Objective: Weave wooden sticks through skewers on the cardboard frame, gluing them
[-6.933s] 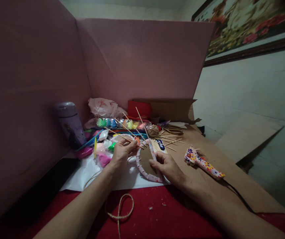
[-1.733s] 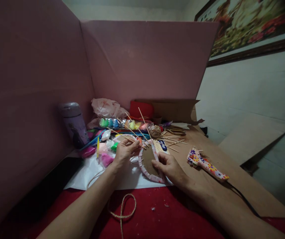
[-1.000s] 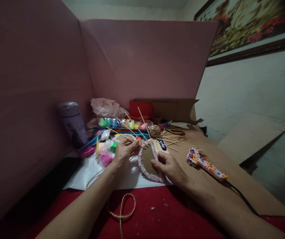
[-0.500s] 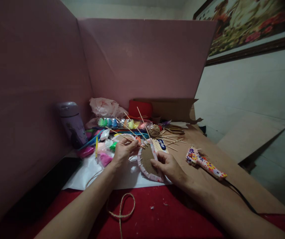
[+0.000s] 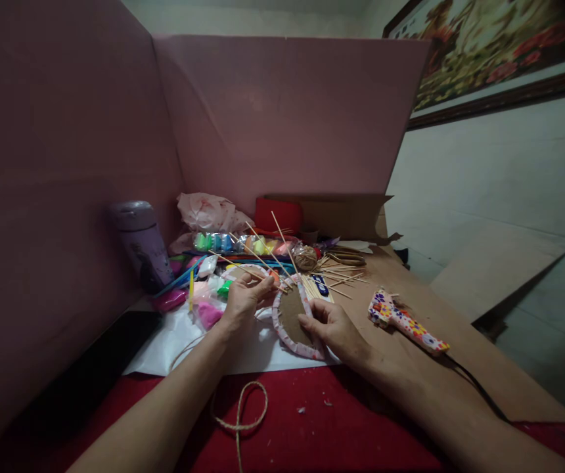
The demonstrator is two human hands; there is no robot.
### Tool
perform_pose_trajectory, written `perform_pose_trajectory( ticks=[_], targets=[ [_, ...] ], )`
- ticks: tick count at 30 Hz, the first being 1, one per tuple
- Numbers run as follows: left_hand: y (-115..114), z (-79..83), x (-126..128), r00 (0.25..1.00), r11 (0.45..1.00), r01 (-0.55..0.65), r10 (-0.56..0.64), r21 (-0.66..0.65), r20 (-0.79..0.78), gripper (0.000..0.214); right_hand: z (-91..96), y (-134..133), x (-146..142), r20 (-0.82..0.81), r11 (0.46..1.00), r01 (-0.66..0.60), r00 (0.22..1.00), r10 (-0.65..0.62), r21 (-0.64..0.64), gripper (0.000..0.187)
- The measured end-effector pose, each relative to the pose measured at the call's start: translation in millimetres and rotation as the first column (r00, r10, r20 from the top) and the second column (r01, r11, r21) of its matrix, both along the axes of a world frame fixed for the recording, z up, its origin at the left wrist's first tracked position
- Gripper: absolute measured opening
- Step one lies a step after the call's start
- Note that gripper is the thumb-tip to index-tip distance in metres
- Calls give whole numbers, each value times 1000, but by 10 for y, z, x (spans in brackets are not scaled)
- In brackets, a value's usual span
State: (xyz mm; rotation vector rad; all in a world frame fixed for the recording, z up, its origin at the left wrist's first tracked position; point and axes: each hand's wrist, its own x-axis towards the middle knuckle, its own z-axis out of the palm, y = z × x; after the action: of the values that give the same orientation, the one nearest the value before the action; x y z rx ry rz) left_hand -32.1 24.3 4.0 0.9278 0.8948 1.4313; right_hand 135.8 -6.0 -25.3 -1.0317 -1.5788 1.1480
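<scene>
**Two bare hands holding a half-round cardboard piece with sticks fanning from its rim**

The cardboard piece (image 5: 291, 322), its edge wrapped in pale pink-patterned material, is standing tilted above a white sheet (image 5: 159, 345), between the person's hands. At its straight right edge, the right hand (image 5: 334, 328) is gripping it, thumb on the brown face, fingers curling behind; how far they are closing there is hidden. At its upper left, the left hand (image 5: 249, 299) is pinching the lowest stick (image 5: 236, 265) between thumb and fingertips, with hardly any gap showing. Three other thin sticks (image 5: 285, 243) are slanting up and away from the piece's top rim.

Beyond the piece, a ball of twine (image 5: 305, 258) and bright packets of clay-like material (image 5: 213, 243) are lying. Right of it, a flower-patterned glue gun (image 5: 405, 323) is resting on brown board (image 5: 464, 374). Far left of it, a purple bottle (image 5: 142, 249) is standing. Nearer the wearer than the piece, a twine loop (image 5: 239, 427) is lying on red cloth (image 5: 351, 433).
</scene>
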Motion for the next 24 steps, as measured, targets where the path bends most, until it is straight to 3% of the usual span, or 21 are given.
perform_pose_trajectory(
  ticks=[24],
  targets=[
    [2,-20,-7,1000,1000,7,-8,20,8,35,30,-25,1,17,1000,10,1000,-11,18,19]
  ],
)
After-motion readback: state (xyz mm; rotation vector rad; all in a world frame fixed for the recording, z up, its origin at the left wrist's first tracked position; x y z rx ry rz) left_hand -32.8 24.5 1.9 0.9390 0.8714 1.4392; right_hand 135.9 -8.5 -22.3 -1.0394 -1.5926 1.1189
